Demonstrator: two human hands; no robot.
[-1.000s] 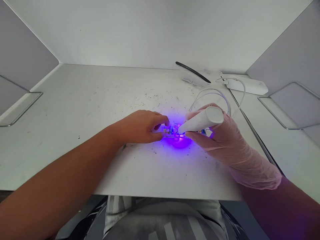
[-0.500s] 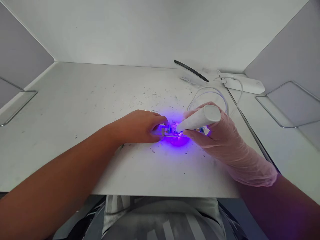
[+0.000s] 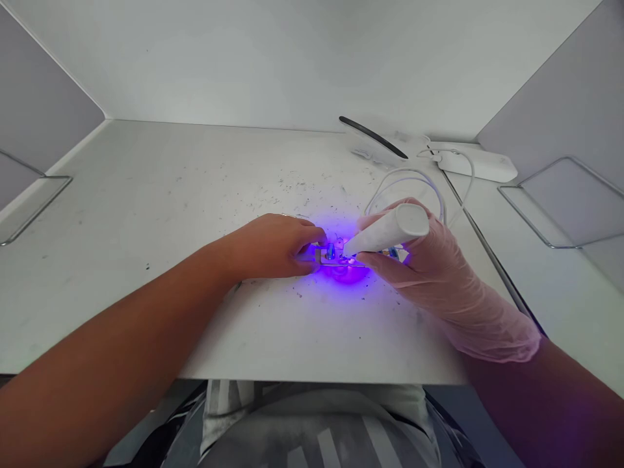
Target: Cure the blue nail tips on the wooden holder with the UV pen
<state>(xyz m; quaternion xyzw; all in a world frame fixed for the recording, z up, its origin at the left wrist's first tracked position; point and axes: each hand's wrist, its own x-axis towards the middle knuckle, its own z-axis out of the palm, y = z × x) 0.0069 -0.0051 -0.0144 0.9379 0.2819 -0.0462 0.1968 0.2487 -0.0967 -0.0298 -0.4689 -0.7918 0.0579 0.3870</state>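
My gloved right hand (image 3: 424, 260) grips a white handheld UV lamp (image 3: 385, 233), its wide end tilted up toward me and its narrow end pointing down. Violet light from it falls on a small clear stand (image 3: 324, 255) that carries little blue pieces (image 3: 331, 251). My bare left hand (image 3: 277, 247) pinches the left end of this stand between thumb and fingers. Part of the stand's right side is hidden behind the lamp and my right hand. What exactly sits under the lamp's tip is washed out by the glow.
Dark specks are scattered over the white table (image 3: 170, 182). Behind the hands lie a black nail file (image 3: 373, 137), a clear plastic bag (image 3: 365, 155), a looped white cable (image 3: 409, 172) and a white power strip (image 3: 478, 165). Wire frames (image 3: 539, 227) flank both sides.
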